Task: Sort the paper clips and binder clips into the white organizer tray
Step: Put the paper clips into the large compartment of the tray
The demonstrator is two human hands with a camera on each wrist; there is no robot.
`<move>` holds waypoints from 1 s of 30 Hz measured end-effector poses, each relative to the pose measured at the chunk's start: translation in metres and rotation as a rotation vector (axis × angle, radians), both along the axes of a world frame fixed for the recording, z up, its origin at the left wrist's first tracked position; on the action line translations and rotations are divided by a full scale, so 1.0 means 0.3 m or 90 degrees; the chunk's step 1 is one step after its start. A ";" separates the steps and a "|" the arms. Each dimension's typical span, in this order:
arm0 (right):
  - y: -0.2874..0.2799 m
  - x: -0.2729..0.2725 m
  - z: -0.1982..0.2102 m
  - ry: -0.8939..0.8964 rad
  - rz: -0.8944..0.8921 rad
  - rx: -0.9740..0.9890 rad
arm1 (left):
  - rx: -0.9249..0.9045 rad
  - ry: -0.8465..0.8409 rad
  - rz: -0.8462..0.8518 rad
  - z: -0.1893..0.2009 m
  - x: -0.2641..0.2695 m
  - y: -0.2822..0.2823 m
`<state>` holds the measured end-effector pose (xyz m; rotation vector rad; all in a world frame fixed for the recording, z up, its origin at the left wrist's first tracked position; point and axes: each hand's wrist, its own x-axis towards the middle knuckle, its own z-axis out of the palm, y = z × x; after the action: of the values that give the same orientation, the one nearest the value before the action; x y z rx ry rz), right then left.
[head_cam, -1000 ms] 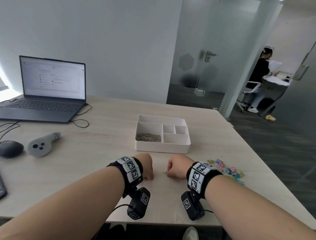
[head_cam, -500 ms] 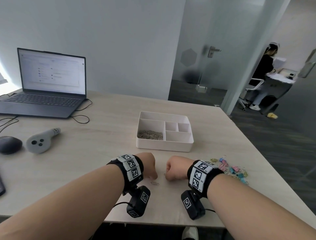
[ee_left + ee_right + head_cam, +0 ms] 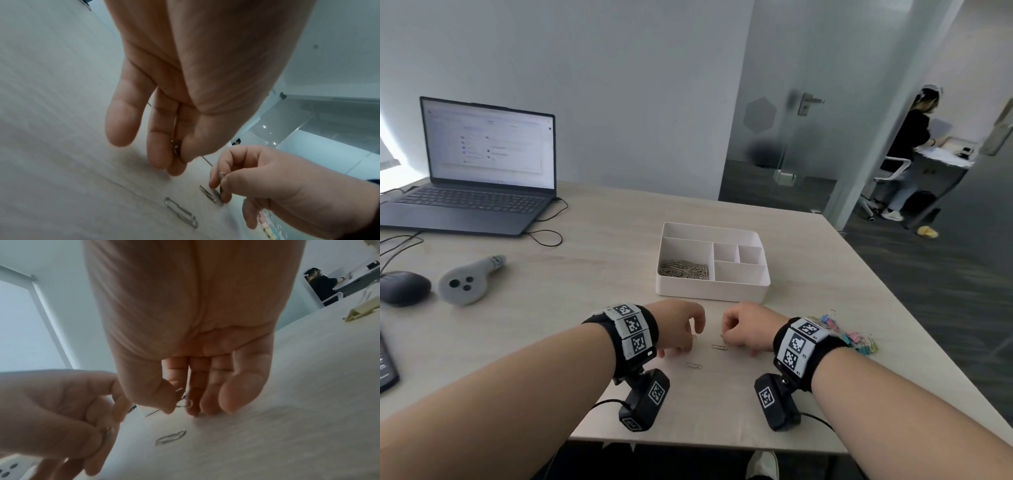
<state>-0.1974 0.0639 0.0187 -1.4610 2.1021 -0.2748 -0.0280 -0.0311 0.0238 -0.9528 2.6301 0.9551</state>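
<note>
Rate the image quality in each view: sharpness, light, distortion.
Head view: evenly lit and mostly sharp; wide-angle lens bows the door frame; white organizer tray crisp, colored binder clips small. Left wrist view: left hand close and soft; loose paper clip on the table slightly smeared. Right wrist view: right hand dim against bright background; table paper clip blurred.

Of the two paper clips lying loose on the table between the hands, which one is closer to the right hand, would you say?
The farther paper clip, lying just beside the right hand; the nearer paper clip lies apart from both hands, toward the table's front edge.
</note>
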 end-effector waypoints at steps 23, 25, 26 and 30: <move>-0.028 0.081 -0.022 0.216 0.190 -0.031 | -0.126 -0.141 -0.076 0.027 -0.046 0.059; -0.036 0.085 -0.019 0.220 0.188 -0.018 | -0.122 -0.149 -0.078 0.022 -0.051 0.057; -0.040 0.087 -0.017 0.223 0.185 -0.012 | -0.126 -0.152 -0.082 0.022 -0.053 0.057; -0.049 0.090 -0.022 0.231 0.181 0.008 | -0.144 -0.146 -0.081 0.027 -0.055 0.058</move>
<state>-0.1702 0.0492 0.0121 -1.8910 2.1191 0.1229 -0.0445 -0.0138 0.0319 -0.8695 2.6005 0.4942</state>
